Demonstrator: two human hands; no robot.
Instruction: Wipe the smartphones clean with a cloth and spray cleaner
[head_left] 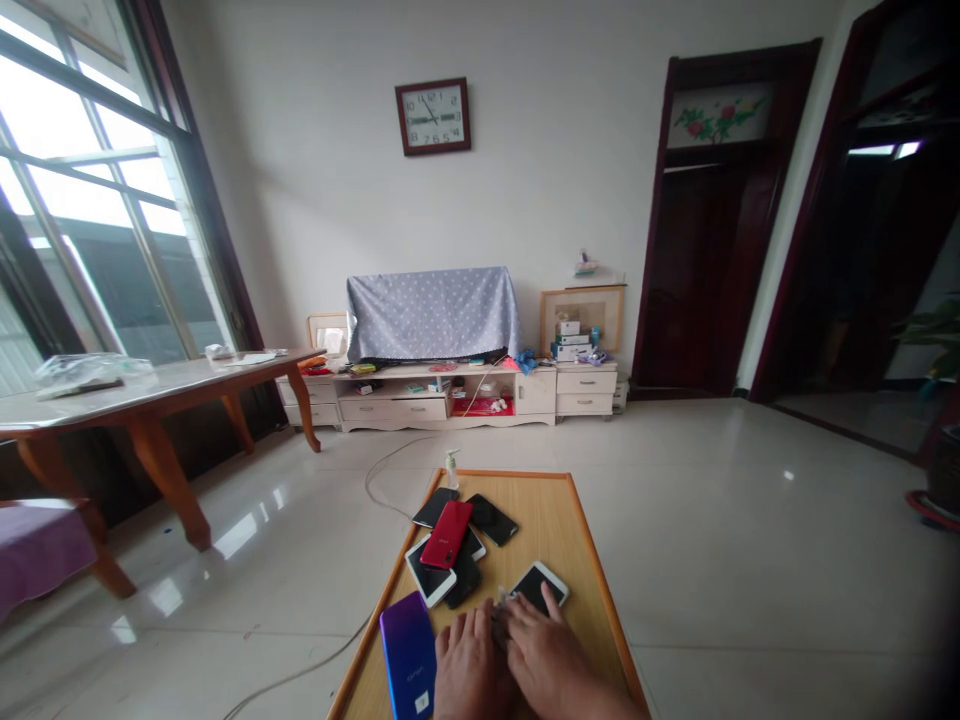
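Side by side at the near end of the wooden table (551, 530) are my left hand (466, 660) and my right hand (551, 655). Their fingers are drawn together around a small greyish, partly see-through piece (501, 612), mostly hidden, whose kind I cannot tell. One finger of my right hand reaches over a white phone (551, 578) with a dark screen. Left of my left hand lies a blue-purple phone (409, 650), back up. Farther up is a loose pile of phones, with a red phone (448, 533) on top and a white-framed phone (430, 578) partly under it.
A clear pump bottle (451, 468) stands at the table's far left corner. A cable (300, 672) runs over the floor at left. Beyond are a low cabinet (397, 408) with a cloth-draped object (431, 312) and, to the left, a larger table (187, 385).
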